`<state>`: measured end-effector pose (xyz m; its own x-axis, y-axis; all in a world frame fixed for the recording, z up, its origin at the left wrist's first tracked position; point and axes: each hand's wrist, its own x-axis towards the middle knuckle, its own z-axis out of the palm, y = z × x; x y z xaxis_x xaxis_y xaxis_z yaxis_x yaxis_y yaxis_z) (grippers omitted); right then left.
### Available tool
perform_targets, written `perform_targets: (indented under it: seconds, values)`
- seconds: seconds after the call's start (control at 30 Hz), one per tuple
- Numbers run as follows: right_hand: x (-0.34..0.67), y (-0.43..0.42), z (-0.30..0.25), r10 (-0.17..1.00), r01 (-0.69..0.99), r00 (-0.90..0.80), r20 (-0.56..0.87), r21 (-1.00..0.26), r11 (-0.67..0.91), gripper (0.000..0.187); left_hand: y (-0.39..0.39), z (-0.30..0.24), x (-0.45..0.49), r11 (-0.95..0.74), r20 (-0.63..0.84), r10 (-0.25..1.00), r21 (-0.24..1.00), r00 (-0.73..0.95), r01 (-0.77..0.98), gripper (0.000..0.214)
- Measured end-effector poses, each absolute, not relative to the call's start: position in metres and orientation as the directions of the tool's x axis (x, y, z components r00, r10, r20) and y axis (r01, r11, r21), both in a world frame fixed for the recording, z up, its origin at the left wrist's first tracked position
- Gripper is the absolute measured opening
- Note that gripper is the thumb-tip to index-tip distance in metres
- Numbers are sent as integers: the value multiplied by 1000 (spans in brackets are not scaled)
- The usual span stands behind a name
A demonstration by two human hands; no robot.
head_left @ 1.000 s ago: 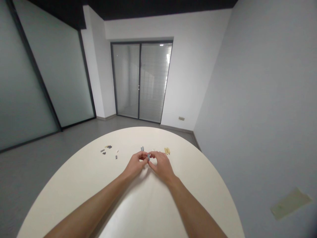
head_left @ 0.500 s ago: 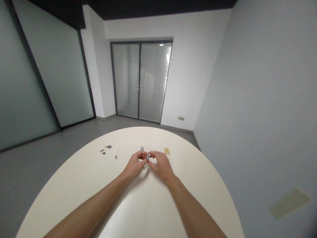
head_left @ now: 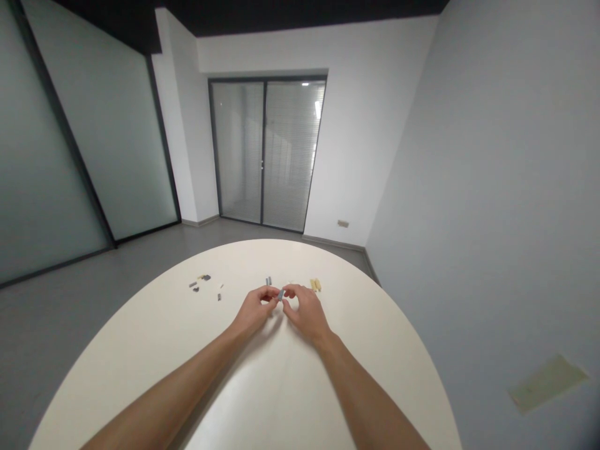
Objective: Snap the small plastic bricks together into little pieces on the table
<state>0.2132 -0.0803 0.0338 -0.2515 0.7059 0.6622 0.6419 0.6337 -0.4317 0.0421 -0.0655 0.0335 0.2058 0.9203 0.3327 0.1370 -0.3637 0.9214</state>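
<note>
Over the middle of the round table, my left hand (head_left: 255,307) pinches a small blue-grey block (head_left: 281,295) between thumb and fingers. It looks like a toy building brick, but its exact shape is too small to make out. My right hand (head_left: 307,312) curls in from the other side, with its fingertips at the same block. Just beyond my left fingers lie more small grey blocks (head_left: 269,281). A few yellow pieces (head_left: 315,285) sit beyond my right hand.
Toward the left of the white table (head_left: 262,400) lie scattered small pieces: a dark one (head_left: 207,277), a grey bar (head_left: 192,285), a short grey piece (head_left: 219,297) and a tiny white one (head_left: 222,286). A wall (head_left: 492,187) rises at the right, and glass doors (head_left: 262,156) stand behind.
The blue-grey block has tilted between my fingertips, its top now leaning right. My right fingers have shifted slightly. The loose pieces on the table stay where they were.
</note>
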Motion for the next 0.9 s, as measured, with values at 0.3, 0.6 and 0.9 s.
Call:
perform_targets:
  seconds: [0.3,0.6,0.9]
  values:
    - [213,-79,33,701,656,-248,669,-416,629,23,-66,36,42,-367,337,921,919,196,142,23]
    - [213,-80,33,704,650,-243,668,-427,629,20,-65,33,43,-368,334,917,920,220,136,20]
    - [213,-80,34,718,650,-237,655,-442,618,17,-65,32,42,-364,322,914,919,248,150,20]
